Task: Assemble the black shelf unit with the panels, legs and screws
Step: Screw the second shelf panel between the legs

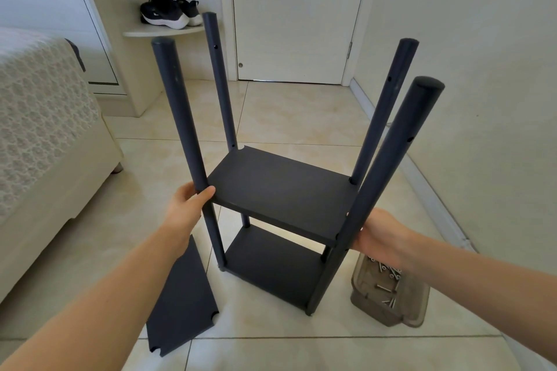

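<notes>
The shelf stands on the floor at centre, with two panels fitted between four legs. At 9 o'clock the left hand curls thumb and fingers round the near-left leg at the corner of the upper panel. At 4 o'clock the right hand lies against the near-right leg; its fingers are hidden, so I cannot tell its grip. A loose panel lies at 7 o'clock, and a tray of screws at 5.

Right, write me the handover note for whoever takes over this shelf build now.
Left hand grips the front-left leg at the upper panel; right hand holds the front-right leg there too.
Done: four legs standing, lower panel and upper panel in place.
Left: third panel lies on the floor by the left arm; screws wait in the tub on the right.
</notes>
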